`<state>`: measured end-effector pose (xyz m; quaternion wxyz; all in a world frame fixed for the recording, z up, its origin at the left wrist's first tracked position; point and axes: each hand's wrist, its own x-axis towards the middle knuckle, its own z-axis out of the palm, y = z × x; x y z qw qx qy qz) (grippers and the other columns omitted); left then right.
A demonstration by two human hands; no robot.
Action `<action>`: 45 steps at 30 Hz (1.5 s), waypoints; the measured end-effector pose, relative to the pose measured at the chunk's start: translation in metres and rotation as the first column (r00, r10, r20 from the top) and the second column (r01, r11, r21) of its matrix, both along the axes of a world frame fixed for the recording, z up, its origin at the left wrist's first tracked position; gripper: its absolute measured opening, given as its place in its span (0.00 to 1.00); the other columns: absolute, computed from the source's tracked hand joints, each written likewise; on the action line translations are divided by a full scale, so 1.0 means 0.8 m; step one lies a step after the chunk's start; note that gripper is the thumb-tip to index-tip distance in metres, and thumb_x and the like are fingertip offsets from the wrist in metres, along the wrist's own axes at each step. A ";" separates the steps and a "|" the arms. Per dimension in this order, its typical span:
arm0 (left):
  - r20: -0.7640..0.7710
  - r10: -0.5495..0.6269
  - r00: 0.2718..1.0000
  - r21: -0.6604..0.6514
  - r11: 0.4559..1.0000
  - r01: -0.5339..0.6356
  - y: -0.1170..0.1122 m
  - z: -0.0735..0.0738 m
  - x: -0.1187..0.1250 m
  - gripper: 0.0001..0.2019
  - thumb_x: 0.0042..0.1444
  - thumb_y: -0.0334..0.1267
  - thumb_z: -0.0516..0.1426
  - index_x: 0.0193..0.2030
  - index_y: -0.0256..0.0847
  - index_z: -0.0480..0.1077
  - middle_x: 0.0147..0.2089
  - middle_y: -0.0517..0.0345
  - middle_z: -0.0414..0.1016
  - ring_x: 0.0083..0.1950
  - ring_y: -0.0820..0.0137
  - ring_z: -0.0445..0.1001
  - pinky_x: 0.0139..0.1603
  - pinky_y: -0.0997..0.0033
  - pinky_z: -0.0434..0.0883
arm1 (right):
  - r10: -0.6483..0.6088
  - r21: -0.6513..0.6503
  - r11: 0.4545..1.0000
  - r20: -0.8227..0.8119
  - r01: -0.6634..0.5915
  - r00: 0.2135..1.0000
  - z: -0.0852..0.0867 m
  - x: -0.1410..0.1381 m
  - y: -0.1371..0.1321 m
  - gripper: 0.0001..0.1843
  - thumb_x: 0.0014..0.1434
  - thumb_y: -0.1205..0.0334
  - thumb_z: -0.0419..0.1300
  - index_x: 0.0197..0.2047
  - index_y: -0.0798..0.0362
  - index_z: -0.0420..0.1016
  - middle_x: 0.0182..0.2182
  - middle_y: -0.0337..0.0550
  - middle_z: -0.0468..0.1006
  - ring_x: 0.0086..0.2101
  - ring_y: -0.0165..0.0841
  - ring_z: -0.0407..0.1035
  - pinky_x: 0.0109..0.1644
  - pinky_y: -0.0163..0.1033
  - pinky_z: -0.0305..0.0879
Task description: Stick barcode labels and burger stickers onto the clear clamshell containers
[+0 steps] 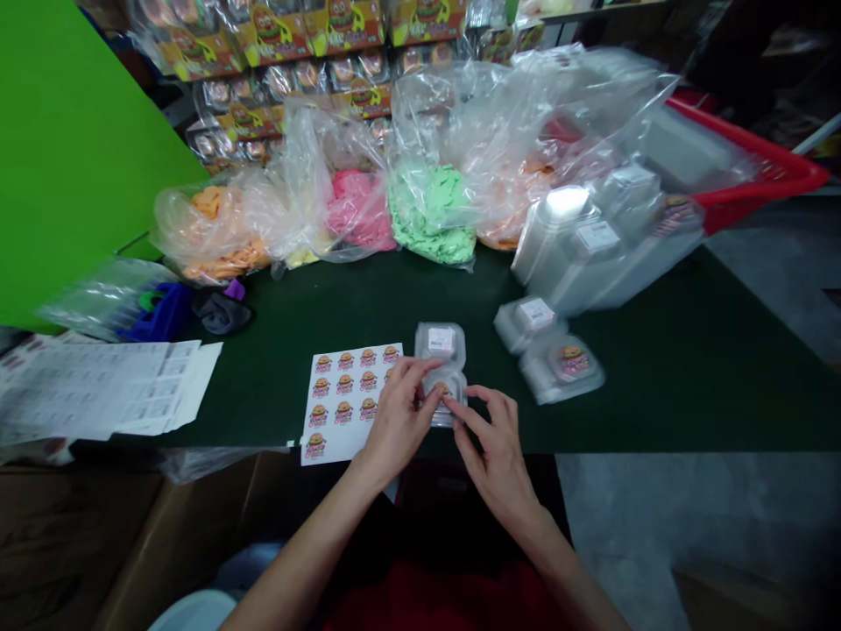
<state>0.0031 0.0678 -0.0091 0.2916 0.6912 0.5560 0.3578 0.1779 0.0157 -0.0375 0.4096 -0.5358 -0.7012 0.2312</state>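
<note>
An opened clear plastic clamshell box (448,420) lies near the table's front edge. One half carries a white barcode label (440,339), the other a round burger sticker (445,386), partly covered by my fingers. My left hand (402,412) rests over the box from the left, its thumb at the sticker and its other fingers stretched across the hinge area. From the right, my right hand (490,434) touches the sticker with its index fingertip, fingers apart. A white sheet of burger stickers (348,443) lies beside my left hand, reaching past the table edge.
Another opened box (558,377) with label and burger sticker lies to the right, before stacked clear boxes (571,245). Behind are bags of pink pieces (358,206) and green pieces (437,210). A red basket (762,188) stands back right; label sheets (111,386) lie left.
</note>
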 end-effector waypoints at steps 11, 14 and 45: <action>0.036 0.204 0.978 -0.059 0.978 -0.202 -0.049 -0.033 -0.018 0.16 0.75 0.42 0.54 0.64 0.45 0.73 0.64 0.44 0.72 0.66 0.57 0.73 0.63 0.52 0.74 | -0.126 -0.348 0.937 -0.384 -0.016 0.915 -0.002 -0.004 0.012 0.25 0.74 0.50 0.59 0.71 0.42 0.71 0.69 0.51 0.71 0.68 0.47 0.66 0.73 0.60 0.61; 0.017 0.188 0.982 -0.069 0.980 -0.187 -0.061 -0.037 -0.007 0.20 0.77 0.44 0.51 0.70 0.46 0.68 0.72 0.44 0.68 0.75 0.55 0.65 0.74 0.43 0.66 | -0.107 -0.355 0.934 -0.367 -0.033 0.924 -0.003 -0.013 0.014 0.29 0.72 0.47 0.61 0.72 0.44 0.69 0.72 0.52 0.68 0.70 0.49 0.63 0.75 0.62 0.58; 0.072 0.344 0.936 -0.037 0.939 -0.342 -0.075 -0.024 -0.054 0.27 0.73 0.46 0.57 0.75 0.52 0.61 0.75 0.47 0.67 0.75 0.54 0.65 0.74 0.43 0.65 | -0.126 -0.126 0.970 0.481 0.210 0.868 0.050 0.178 0.097 0.41 0.62 0.46 0.66 0.75 0.50 0.65 0.67 0.64 0.72 0.71 0.63 0.60 0.67 0.72 0.63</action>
